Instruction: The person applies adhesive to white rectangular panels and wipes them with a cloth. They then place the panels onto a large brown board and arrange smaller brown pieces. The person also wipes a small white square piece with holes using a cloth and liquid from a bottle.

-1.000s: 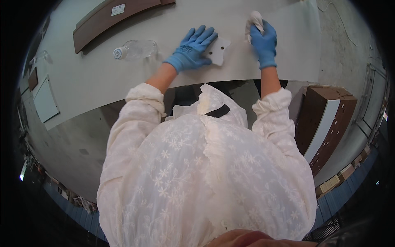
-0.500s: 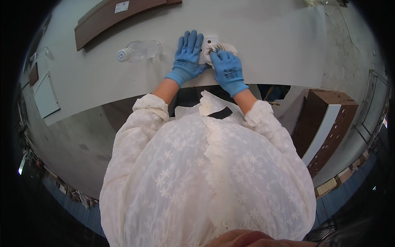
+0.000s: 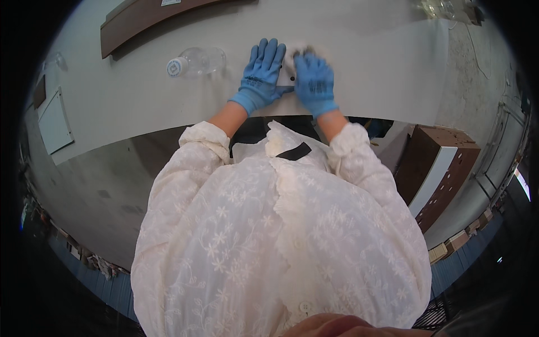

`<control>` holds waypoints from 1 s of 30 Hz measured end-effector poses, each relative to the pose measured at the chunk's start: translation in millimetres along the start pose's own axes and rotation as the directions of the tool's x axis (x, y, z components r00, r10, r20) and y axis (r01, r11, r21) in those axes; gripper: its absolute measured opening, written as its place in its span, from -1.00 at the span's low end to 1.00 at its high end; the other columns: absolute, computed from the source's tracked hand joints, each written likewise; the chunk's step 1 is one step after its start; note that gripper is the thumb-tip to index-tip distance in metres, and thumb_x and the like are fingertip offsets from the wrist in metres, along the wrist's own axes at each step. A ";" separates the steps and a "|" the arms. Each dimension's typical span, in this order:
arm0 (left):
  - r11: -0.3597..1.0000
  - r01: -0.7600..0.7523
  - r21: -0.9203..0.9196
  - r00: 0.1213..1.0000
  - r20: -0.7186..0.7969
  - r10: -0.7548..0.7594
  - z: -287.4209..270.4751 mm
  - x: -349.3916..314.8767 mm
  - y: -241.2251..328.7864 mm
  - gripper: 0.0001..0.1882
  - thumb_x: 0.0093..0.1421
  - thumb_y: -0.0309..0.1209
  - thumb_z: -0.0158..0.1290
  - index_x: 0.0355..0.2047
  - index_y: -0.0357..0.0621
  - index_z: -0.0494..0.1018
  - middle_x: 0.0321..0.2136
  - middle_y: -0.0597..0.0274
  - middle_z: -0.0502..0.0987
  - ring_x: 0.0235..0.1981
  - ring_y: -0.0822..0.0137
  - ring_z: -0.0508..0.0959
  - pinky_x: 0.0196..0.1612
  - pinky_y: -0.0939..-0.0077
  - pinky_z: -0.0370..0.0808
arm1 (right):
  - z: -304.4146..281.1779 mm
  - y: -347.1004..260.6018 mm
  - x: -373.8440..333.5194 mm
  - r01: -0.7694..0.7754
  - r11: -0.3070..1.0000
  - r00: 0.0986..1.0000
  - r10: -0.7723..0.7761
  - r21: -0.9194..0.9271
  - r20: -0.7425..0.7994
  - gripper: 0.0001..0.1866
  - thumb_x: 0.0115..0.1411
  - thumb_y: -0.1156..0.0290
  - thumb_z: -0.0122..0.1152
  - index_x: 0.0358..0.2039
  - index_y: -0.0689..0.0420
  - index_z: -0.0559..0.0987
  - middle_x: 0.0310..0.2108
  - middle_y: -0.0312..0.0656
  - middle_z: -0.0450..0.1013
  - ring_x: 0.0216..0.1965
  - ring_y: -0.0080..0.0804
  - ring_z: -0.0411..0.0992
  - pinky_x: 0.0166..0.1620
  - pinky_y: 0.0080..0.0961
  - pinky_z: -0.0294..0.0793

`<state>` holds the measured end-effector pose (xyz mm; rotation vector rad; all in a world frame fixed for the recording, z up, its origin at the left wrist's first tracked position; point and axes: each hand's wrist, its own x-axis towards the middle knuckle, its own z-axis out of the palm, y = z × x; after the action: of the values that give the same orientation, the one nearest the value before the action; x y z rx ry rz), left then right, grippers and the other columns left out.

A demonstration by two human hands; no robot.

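My left hand, in a blue glove, lies flat with fingers stretched out on a small white panel with dark round holes. Its thumb points toward my right hand. My right hand, gloved alike, is closed on a whitish cloth and presses it down at the panel's far right part. Motion blurs the cloth and the right fingertips. Both hands cover much of the panel.
A clear plastic bottle lies left of my hands on the pale worktable. A long brown curved-looking board lies beyond it. White panels lie far left. Brown boards with holes stand at right below the table edge.
My right hand and the cloth have moved a little farther away from me along the panel. My left hand stays flat in place. The whole view has shifted slightly.
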<state>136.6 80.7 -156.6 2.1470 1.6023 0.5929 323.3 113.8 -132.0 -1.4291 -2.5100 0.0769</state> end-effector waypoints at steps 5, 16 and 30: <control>0.987 -0.112 0.118 0.972 0.218 0.084 -31.5 10.1 -7.6 0.28 -0.04 0.03 0.41 0.54 -0.16 -0.06 0.51 -0.17 0.00 0.53 -0.27 -0.03 0.55 -0.11 -0.09 | -0.7 49.8 84.5 -0.222 0.954 0.955 0.254 0.204 -0.150 -0.59 0.12 0.36 0.31 0.03 0.05 0.62 -0.10 -0.09 0.56 -0.08 0.01 0.51 -0.10 -0.06 0.53; 0.951 0.300 0.066 0.949 -0.123 -0.291 9.5 -22.4 36.1 0.29 0.00 0.15 0.35 0.48 -0.39 -0.04 0.46 -0.32 0.05 0.51 -0.26 0.03 0.53 -0.18 -0.09 | -34.2 4.8 17.3 0.291 0.945 0.953 -0.300 0.148 0.038 -0.61 0.06 0.42 0.32 -0.03 0.03 0.64 -0.22 -0.22 0.50 -0.16 -0.22 0.52 -0.14 -0.26 0.53; 0.927 0.354 -0.125 0.914 -0.164 -0.371 5.9 -16.5 33.7 0.40 -0.18 0.09 0.49 0.45 -0.42 -0.05 0.30 -0.27 0.24 0.36 -0.24 0.22 0.48 -0.08 0.05 | -15.2 -5.1 46.2 0.293 0.942 0.947 -0.309 0.166 0.084 -0.70 0.06 0.39 0.31 -0.14 0.01 0.62 -0.14 -0.27 0.56 -0.10 -0.27 0.55 -0.06 -0.28 0.53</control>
<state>162.4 55.5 -144.8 1.7045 1.9690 0.7438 300.2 149.3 -107.6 -0.9943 -2.7141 0.2901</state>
